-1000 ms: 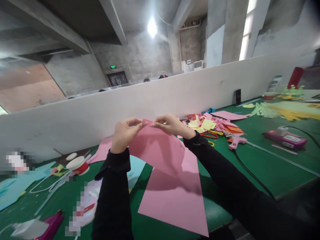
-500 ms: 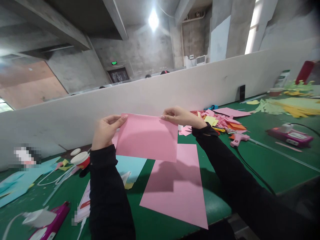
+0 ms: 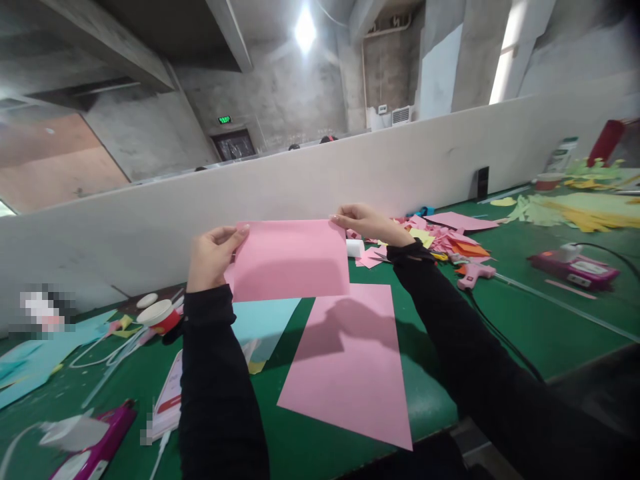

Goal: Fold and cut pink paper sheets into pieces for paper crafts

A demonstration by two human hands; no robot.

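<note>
A pink sheet of paper [image 3: 293, 260] is held up above the table, spread flat between my hands. My left hand [image 3: 213, 257] pinches its upper left corner between thumb and fingers. At the upper right corner, my right hand [image 3: 367, 223] grips the same sheet in a pinch. Below it a larger pink sheet [image 3: 357, 373] lies on the green table [image 3: 430, 400], crossed by the shadow of my hands and the held paper. A light blue sheet [image 3: 273, 327] lies to its left, partly behind the held paper.
A pink glue gun [image 3: 475, 273] and a heap of paper scraps [image 3: 445, 240] lie to the right. Purple power strips [image 3: 575, 270] sit on both sides. A paper cup [image 3: 159, 317] and a phone [image 3: 167, 400] stand or lie at left. A white partition [image 3: 425, 160] runs behind.
The held pink sheet has shifted slightly up and left, and its lower edge has risen. My right hand has moved up a little. Both hands keep their pinch.
</note>
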